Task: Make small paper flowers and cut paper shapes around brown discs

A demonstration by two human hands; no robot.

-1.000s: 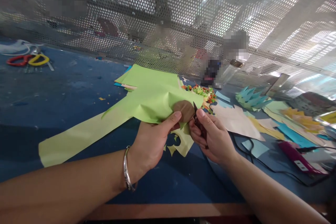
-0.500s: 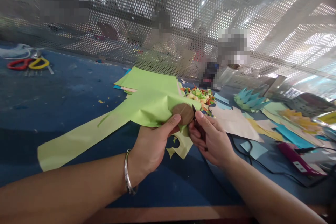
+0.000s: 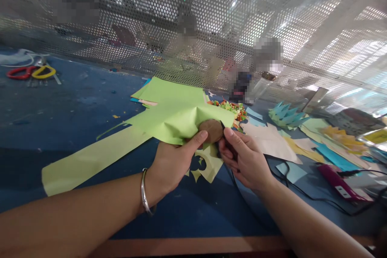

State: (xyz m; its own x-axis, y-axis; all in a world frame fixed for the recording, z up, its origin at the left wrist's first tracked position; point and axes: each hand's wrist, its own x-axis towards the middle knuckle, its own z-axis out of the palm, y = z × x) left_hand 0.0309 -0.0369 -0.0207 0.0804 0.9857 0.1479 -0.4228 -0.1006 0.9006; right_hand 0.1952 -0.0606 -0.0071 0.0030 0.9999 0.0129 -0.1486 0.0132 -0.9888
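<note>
My left hand [image 3: 173,165], closed, pinches a light green paper sheet [image 3: 181,125] together with a round brown disc [image 3: 210,130] that lies flat against it. The thumb presses on the disc's left edge. At the disc's right edge, my right hand [image 3: 242,155] is closed around dark scissors [image 3: 223,125]; only their pointed tip shows clearly, and the handles are hidden in the fingers. A thin green sliver hangs off the sheet's left side. Below the hands lies a pale green scrap [image 3: 213,165] with a round cut-out.
A long pale green strip [image 3: 90,161] lies at left. Red- and yellow-handled scissors [image 3: 33,72] rest at far left. Cut pieces [image 3: 231,109] are heaped behind my hands. Papers, a blue folded paper piece [image 3: 287,116], a purple power strip [image 3: 341,183] and black cables lie right, before a perforated screen.
The green sheet has shifted and turned slightly in my hands, its thin sliver now reaching further left. My left wrist is a little higher. The disc stays pinched against the sheet.
</note>
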